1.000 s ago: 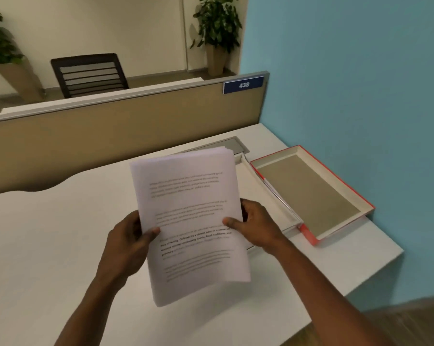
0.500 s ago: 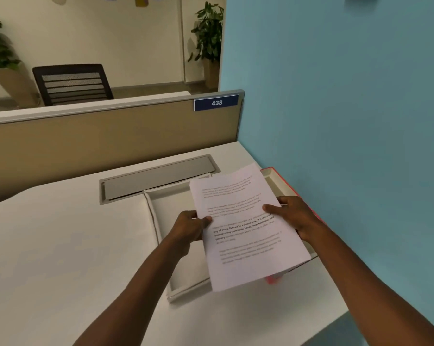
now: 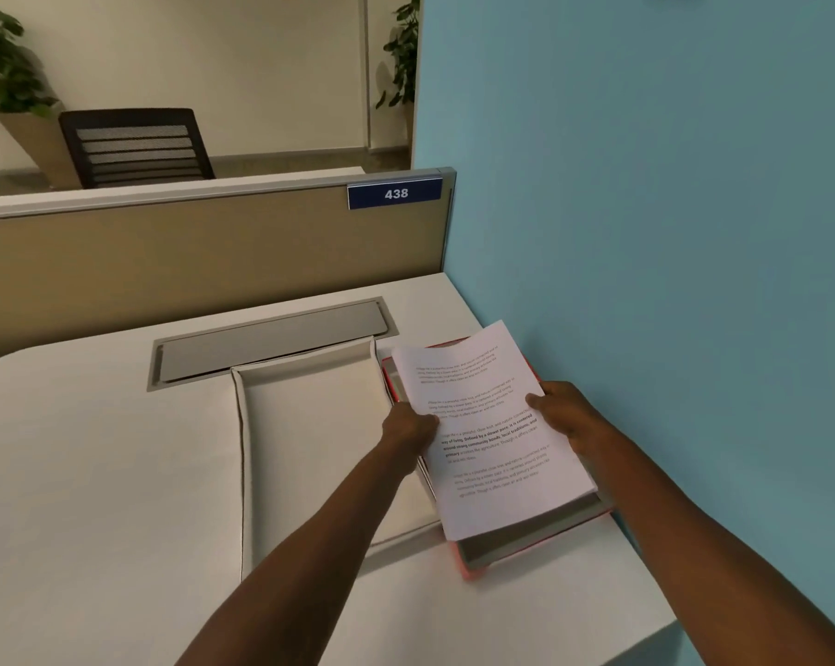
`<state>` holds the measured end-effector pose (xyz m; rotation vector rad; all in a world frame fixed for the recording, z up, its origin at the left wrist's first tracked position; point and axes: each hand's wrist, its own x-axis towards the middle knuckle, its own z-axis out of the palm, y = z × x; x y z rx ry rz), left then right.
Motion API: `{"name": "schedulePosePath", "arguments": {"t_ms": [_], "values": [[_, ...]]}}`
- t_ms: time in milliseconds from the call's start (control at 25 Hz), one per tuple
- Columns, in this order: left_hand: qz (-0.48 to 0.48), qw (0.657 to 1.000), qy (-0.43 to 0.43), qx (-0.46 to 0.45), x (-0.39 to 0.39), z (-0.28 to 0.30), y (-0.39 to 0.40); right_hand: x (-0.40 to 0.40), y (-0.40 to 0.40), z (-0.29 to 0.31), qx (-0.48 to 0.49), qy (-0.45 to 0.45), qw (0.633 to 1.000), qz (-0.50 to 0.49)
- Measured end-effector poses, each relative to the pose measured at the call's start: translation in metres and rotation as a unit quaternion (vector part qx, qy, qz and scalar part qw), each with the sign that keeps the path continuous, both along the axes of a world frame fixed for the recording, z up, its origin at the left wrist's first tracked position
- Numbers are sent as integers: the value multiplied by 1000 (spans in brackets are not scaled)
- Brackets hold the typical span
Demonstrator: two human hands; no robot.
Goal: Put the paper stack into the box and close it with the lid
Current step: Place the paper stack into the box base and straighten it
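Observation:
I hold a stack of printed white paper [image 3: 490,435] by both long edges. My left hand [image 3: 408,432] grips its left edge and my right hand [image 3: 562,415] grips its right edge. The stack hovers, slightly tilted, over the red-sided box [image 3: 511,545], which lies on the desk against the blue wall; only its grey inside near the front and a red corner show. To the left of the box the cream lid [image 3: 309,425] lies upside down on the desk, touching or nearly touching the box.
A grey cable-tray flap [image 3: 271,341] is set into the white desk [image 3: 103,497] behind the lid. A beige partition [image 3: 204,252] with a "438" tag stands at the back. The blue wall [image 3: 646,233] closes the right side. The desk edge runs at the lower right.
Both hands have carried the paper stack to the right, from the desk's middle over the lid to above the red box. The view has swung right and closer.

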<state>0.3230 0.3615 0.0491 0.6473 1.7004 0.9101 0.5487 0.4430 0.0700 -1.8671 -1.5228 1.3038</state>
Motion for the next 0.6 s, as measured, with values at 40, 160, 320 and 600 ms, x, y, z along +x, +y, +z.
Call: {"name": "schedulePosePath", "arguments": {"t_ms": [40,160,320,600], "values": [[0,1000,0,-5,10,0,4,2,6,-4,5,-23,1000,9],[-9,999,-35,-22,37,1,11,4,19,-15,34,-104,993,40],[11,993,-112,-34,54,-2,13,1,24,-30,49,-172,981,74],[27,995,-94,-30,59,-16,12,3,27,-52,23,-183,981,64]]}}
